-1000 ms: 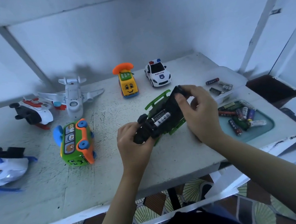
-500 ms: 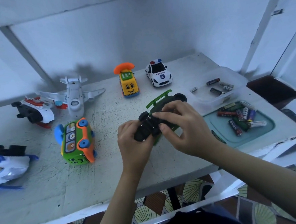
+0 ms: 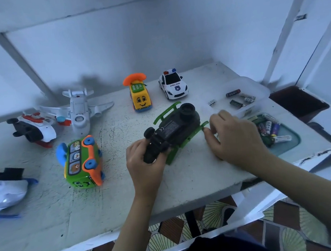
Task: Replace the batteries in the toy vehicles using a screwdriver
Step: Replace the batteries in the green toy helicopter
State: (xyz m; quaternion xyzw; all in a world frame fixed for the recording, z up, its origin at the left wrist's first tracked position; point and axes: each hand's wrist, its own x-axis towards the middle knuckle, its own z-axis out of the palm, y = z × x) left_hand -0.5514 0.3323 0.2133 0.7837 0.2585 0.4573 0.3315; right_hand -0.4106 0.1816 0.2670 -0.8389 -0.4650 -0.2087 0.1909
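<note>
- Clear tub [image 3: 258,88] at the far right of the bench [image 3: 126,189]: a few loose batteries [image 3: 233,93] inside.
- Teal tray [image 3: 288,146], nearer: heaped batteries [image 3: 268,127], part-hidden by the right hand [image 3: 236,138].
- Green-and-black toy car [image 3: 173,128] lies belly-up mid-bench, and the left hand [image 3: 144,163] has its grip clamped on the front end.
- Right fingers curl just beside the car's green rail. Can't tell if that grip holds anything.
- Behind: police car [image 3: 173,85], yellow phone car [image 3: 140,99], white plane [image 3: 80,111].

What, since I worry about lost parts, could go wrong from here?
The left hand grips only one end of the upturned green car; it could slip or tip. A loose battery lies outside the clear box and might roll off the table.
</note>
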